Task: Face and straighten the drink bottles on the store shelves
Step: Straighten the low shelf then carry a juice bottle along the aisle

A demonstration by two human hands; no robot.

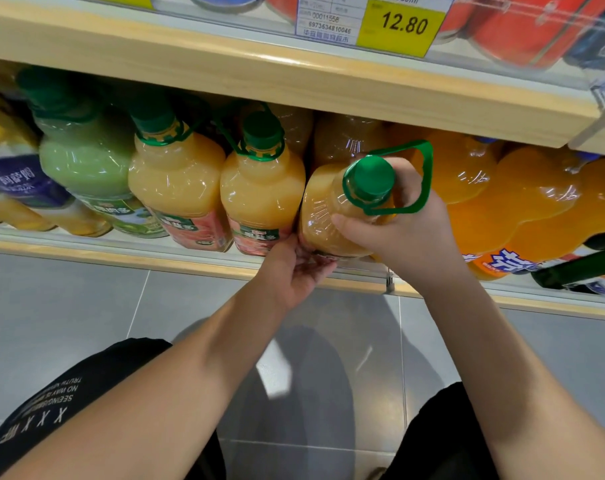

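Both hands grip one orange juice bottle at the shelf's front edge.

The juice bottle [332,216], green-capped, sits tilted at frame centre on the lower shelf [197,263]. The right hand [403,223] has its fingers clamped round the bottle's shoulder; the left hand [299,271] has its fingers clamped on its base. Two matching juice bottles [259,188] stand just left; orange soda bottles [522,202] right.
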